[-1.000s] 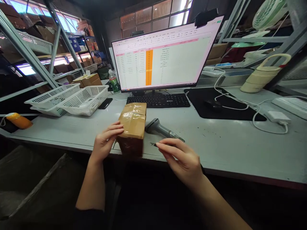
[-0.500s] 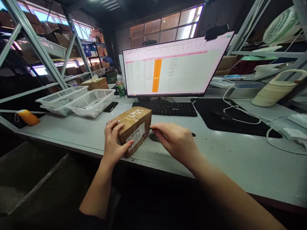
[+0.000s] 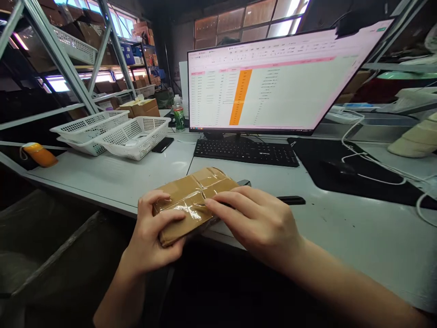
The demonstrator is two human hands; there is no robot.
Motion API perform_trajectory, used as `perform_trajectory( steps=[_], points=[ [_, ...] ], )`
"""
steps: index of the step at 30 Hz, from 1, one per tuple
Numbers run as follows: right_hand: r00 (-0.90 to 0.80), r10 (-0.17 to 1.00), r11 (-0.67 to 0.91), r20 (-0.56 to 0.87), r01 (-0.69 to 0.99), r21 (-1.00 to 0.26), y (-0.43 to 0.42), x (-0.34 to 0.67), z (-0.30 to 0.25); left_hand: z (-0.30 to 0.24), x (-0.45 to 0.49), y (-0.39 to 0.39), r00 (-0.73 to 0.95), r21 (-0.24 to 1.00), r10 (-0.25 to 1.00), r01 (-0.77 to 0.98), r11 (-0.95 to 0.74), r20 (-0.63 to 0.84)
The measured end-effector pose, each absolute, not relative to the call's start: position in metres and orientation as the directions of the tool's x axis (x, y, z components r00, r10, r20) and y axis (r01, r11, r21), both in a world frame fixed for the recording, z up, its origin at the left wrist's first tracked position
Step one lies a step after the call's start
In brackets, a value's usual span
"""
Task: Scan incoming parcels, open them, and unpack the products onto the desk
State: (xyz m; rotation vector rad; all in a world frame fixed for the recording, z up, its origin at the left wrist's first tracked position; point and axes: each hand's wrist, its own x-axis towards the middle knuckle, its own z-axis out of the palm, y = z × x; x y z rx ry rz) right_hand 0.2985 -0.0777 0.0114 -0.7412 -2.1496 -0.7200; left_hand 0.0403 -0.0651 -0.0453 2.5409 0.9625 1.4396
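Observation:
A brown cardboard box (image 3: 191, 187), wrapped in shiny clear tape, is tilted with its taped face toward me at the desk's front edge. My left hand (image 3: 155, 230) grips its left end, thumb below and fingers over the face. At the box's right side is my right hand (image 3: 259, 216), its fingers drawn together and their tips against the tape near the seam. Something dark shows between those fingers, too hidden to name. Beyond the right hand lies a black stick-like object (image 3: 292, 200), partly covered by it. A dark rounded thing (image 3: 244, 183) shows behind the knuckles.
Behind the box stand a keyboard (image 3: 246, 152) and a monitor (image 3: 290, 91) with a spreadsheet. White plastic baskets (image 3: 136, 136), a phone (image 3: 163, 145) and a green-labelled bottle (image 3: 178, 114) are to the left. A mouse pad (image 3: 327, 168) with loose white cables (image 3: 382, 164) lies right.
The box has been tipped so its taped face turns toward me and the label is out of sight. My right hand has come from the box's side onto the tape. The view has shifted.

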Motion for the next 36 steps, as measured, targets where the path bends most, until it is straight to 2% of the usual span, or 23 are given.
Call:
perform_trajectory(
  steps=[11,32,34,36],
  points=[
    [-0.693,0.225,0.668,0.685,0.621,0.41,-0.08,0.259,0.017,-0.048,0.039,-0.077,0.386,0.292,0.516,0.507,-0.811,0.764],
    [-0.771,0.194,0.606,0.607,0.581,0.543,-0.084,0.249,0.026,-0.051,0.04,-0.079,0.385,0.284,0.492,0.483,-0.828,0.781],
    [-0.784,0.213,0.573,0.583,0.583,0.576,-0.081,0.258,0.03,-0.051,0.039,-0.079,0.376,0.282,0.487,0.484,-0.829,0.788],
    [-0.777,0.293,0.485,0.557,0.623,0.614,-0.075,0.277,0.034,-0.052,0.038,-0.081,0.362,0.291,0.488,0.478,-0.829,0.794]
  ],
)
